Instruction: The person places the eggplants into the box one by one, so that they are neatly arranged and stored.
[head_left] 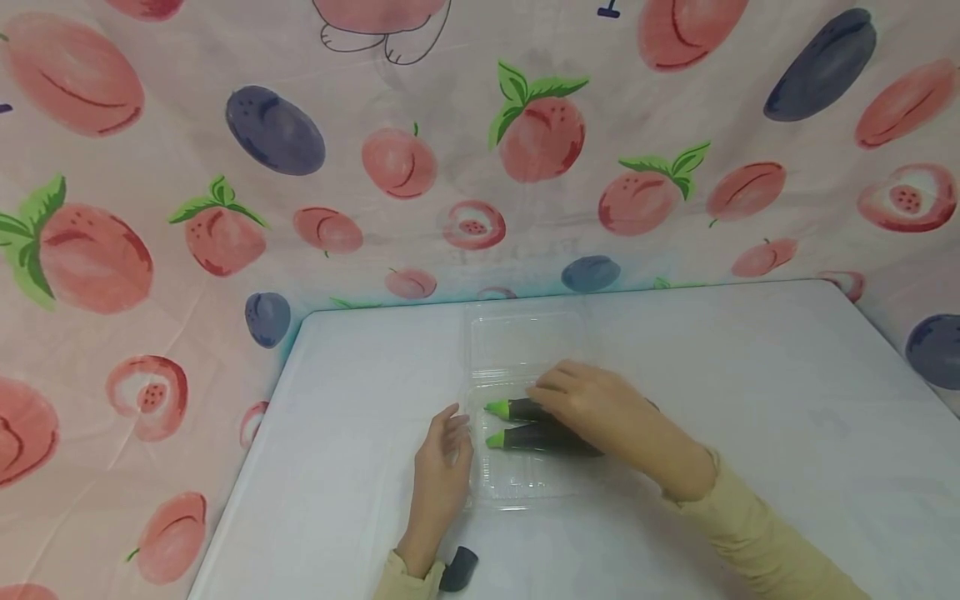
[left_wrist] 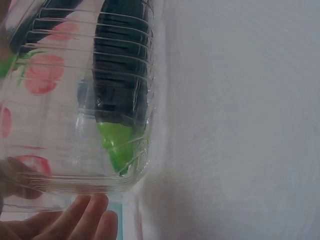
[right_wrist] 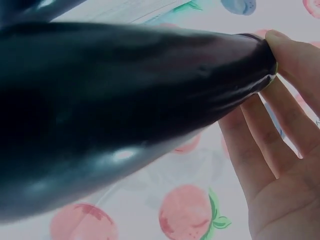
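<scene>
A lidded clear plastic box (head_left: pixel 517 492) lies opened on the white table, its lid (head_left: pixel 525 342) folded back. Inside it are dark eggplants with green stem ends; the lower eggplant (head_left: pixel 517 438) and the upper eggplant (head_left: pixel 525 409) point left. My right hand (head_left: pixel 592 408) is above them and partly covers them. In the right wrist view, its thumb and fingers (right_wrist: pixel 287 110) pinch the narrow end of an eggplant (right_wrist: pixel 135 100). My left hand (head_left: pixel 442 467) is at the box's left side. Its nearly straight fingers (left_wrist: pixel 85 217) touch the rim.
The white table (head_left: pixel 337 433) reaches back to a fruit-printed cloth (head_left: pixel 420 92), which also hangs along the sides. A small black object (head_left: pixel 459 569) sits at the left cuff.
</scene>
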